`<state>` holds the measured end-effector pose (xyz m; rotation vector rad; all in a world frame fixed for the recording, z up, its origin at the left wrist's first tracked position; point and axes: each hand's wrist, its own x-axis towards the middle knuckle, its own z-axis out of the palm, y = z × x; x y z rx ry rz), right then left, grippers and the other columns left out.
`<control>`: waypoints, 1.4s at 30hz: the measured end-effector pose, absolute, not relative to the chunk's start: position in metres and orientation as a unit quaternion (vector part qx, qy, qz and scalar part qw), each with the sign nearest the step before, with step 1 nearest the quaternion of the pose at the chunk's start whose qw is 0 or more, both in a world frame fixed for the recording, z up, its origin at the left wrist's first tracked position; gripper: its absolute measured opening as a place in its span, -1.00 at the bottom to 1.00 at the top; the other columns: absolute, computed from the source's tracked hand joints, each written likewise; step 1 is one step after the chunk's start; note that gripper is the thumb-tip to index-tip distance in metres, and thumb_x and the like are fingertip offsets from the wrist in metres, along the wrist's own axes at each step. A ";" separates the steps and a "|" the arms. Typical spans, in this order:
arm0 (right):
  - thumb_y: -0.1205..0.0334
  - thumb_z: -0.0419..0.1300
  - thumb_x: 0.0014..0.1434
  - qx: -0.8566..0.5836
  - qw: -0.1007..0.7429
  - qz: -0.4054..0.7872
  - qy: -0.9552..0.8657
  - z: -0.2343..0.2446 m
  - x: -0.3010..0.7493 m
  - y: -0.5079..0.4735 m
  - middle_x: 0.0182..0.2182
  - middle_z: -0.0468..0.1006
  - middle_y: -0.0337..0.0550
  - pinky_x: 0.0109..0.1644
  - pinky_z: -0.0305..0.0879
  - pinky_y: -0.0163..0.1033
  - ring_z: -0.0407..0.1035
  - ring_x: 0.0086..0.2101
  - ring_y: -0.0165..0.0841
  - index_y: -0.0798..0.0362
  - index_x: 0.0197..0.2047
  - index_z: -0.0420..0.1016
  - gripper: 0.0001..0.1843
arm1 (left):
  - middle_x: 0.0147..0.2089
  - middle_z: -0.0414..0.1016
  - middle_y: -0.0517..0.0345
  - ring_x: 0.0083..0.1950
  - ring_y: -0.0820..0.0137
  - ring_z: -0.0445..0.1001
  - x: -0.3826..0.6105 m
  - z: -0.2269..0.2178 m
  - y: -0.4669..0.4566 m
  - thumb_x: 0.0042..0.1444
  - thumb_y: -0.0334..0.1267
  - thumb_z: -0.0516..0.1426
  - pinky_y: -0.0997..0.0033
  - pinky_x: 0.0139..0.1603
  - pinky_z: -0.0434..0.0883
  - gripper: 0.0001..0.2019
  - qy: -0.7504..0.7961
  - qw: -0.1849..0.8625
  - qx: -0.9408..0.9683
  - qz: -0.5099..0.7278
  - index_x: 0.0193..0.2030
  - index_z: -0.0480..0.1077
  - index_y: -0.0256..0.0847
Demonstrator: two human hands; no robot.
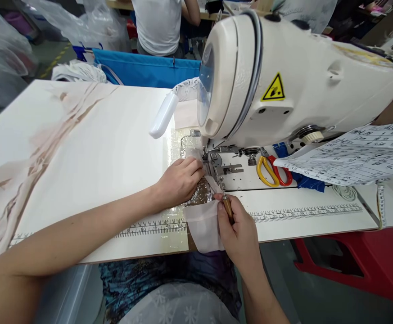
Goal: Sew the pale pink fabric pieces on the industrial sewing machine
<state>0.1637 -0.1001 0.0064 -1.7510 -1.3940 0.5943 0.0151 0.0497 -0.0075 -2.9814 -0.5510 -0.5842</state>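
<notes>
A white sewing machine stands at the right, its presser foot low over the bed. My left hand is beside the foot, fingers curled and closed on pale pink fabric, their tips partly hidden. In front of the machine, my right hand grips an awl by its wooden handle, with the thin metal point angled up toward the needle area. A piece of the pale pink fabric hangs over the table edge, against the right fingers. Lace lies behind the foot.
Yellow-and-red scissors lie right of the needle area, near a written paper sheet. Long pink fabric stretches across the left tabletop. A ruler strip runs along the front. A red stool stands below right. Another person sits behind.
</notes>
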 end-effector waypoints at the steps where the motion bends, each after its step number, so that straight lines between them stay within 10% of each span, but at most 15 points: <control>1: 0.17 -0.01 0.37 -0.693 0.402 0.234 -0.551 0.006 0.164 -0.099 -0.08 0.68 -0.02 -0.08 0.47 -0.22 0.58 -0.08 -0.22 0.03 -0.04 0.46 -0.73 | 0.01 0.48 -0.16 -0.02 0.17 0.42 0.015 -0.007 0.050 0.29 -0.45 -0.07 0.22 -0.21 0.41 -0.69 -0.183 0.032 -0.965 -0.186 0.05 0.41 -0.42; 17: 0.32 0.02 0.37 -0.630 0.431 0.138 -0.631 0.009 0.149 -0.100 -0.10 0.68 -0.05 -0.11 0.49 -0.31 0.59 -0.12 -0.32 0.06 0.03 0.42 -0.76 | 0.04 0.43 -0.19 0.01 0.14 0.39 0.020 -0.008 0.051 0.24 -0.39 -0.02 0.19 -0.11 0.42 -0.64 -0.232 0.015 -0.959 -0.161 0.12 0.39 -0.43; 27: 0.42 -0.01 0.35 -0.549 0.486 0.129 -0.668 0.016 0.124 -0.114 -0.22 0.63 -0.13 -0.16 0.47 -0.36 0.57 -0.23 -0.38 0.04 0.10 0.35 -0.70 | -0.19 0.49 -0.06 -0.20 0.23 0.39 0.037 0.000 0.062 0.35 -0.37 -0.04 0.27 -0.28 0.39 -0.77 -0.290 -0.022 -0.941 -0.173 -0.22 0.43 -0.29; 42: 0.35 -0.02 0.37 -0.720 0.296 -0.056 -0.626 -0.006 0.158 -0.082 -0.25 0.71 -0.04 -0.47 0.32 -0.26 0.60 -0.40 -0.26 0.18 0.02 0.50 -0.70 | -0.18 0.55 0.10 -0.10 0.28 0.48 0.023 -0.007 0.082 0.19 -0.32 0.05 0.24 -0.04 0.43 -0.81 -0.301 -0.312 -0.852 -0.293 -0.33 0.49 -0.15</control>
